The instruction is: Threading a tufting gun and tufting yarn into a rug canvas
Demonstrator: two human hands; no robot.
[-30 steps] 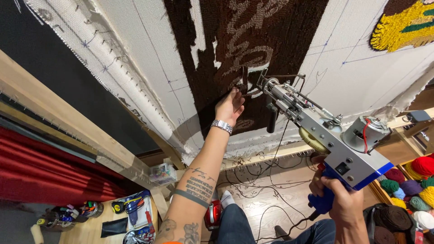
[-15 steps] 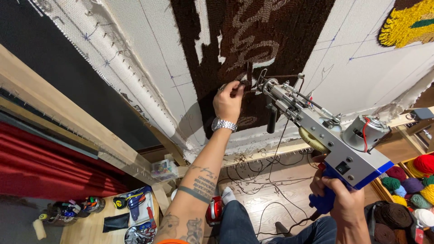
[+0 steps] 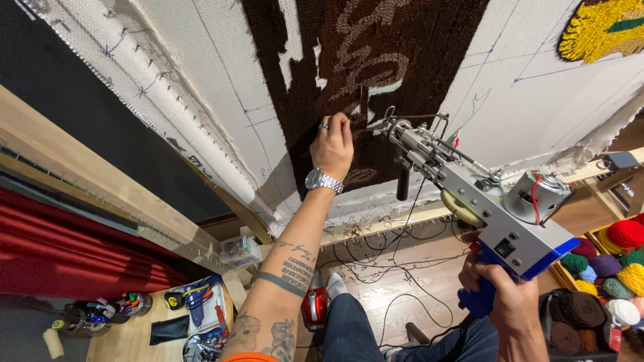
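A white backing cloth (image 3: 201, 74) is stretched on a wooden frame, with a dark brown tufted patch (image 3: 402, 47) bearing lighter brown lettering shapes. My left hand (image 3: 333, 144), with a ring and a silver wristwatch, pinches at the brown pile right by the needle end of a tufting gun (image 3: 469, 194). My right hand (image 3: 500, 295) grips the gun's blue handle from below. The gun is silver with a round motor, and its nose points at the cloth.
A wooden frame beam (image 3: 100, 194) runs along the left. Yarn balls (image 3: 617, 268) in several colours fill a box at the right. Tools and a tape measure (image 3: 191, 298) lie on the floor at lower left, with loose cords (image 3: 396, 275) beneath the frame. A yellow tufted patch (image 3: 604, 27) sits at upper right.
My left hand has slid up the brown pile toward the gun's needle and now pinches there. The gun has stayed nearly still; the view has shifted slightly.
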